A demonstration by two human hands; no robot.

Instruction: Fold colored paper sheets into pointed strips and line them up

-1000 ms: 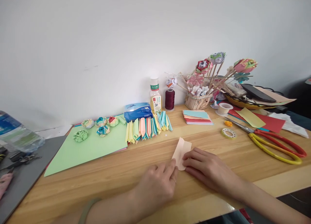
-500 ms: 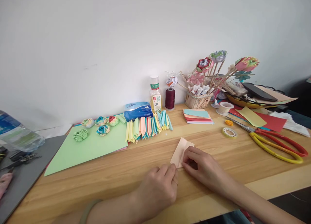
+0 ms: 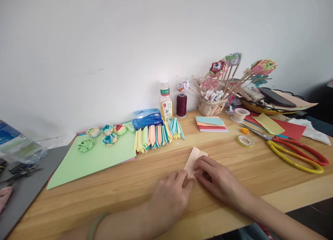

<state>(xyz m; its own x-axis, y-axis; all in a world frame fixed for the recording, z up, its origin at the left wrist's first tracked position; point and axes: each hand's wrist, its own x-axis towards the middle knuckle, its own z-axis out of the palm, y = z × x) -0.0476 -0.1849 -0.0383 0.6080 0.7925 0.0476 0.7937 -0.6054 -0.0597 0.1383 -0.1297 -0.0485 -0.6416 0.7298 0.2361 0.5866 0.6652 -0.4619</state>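
Observation:
A small peach paper piece [image 3: 193,157] lies partly folded on the wooden table [image 3: 130,184]. My left hand [image 3: 170,197] rests on the table with its fingers curled, the fingertips pinching the paper's near corner. My right hand [image 3: 215,179] lies over the paper's right side, fingers pressed down on the fold. Both hands meet at the paper's lower edge, which they hide.
A green sheet [image 3: 96,158] carries several paper roses [image 3: 109,139]. Folded paper strips [image 3: 157,135], a tissue pack [image 3: 146,118], a bottle [image 3: 166,102], a thread spool [image 3: 181,104], a paper stack [image 3: 211,124], a flower basket [image 3: 212,106], tape rings [image 3: 245,140] and scissors [image 3: 293,151] stand behind.
The paper has been drawn slightly nearer and its fold pressed flatter. My right hand's fingers slid over it, and my left fingertips closed in on its corner.

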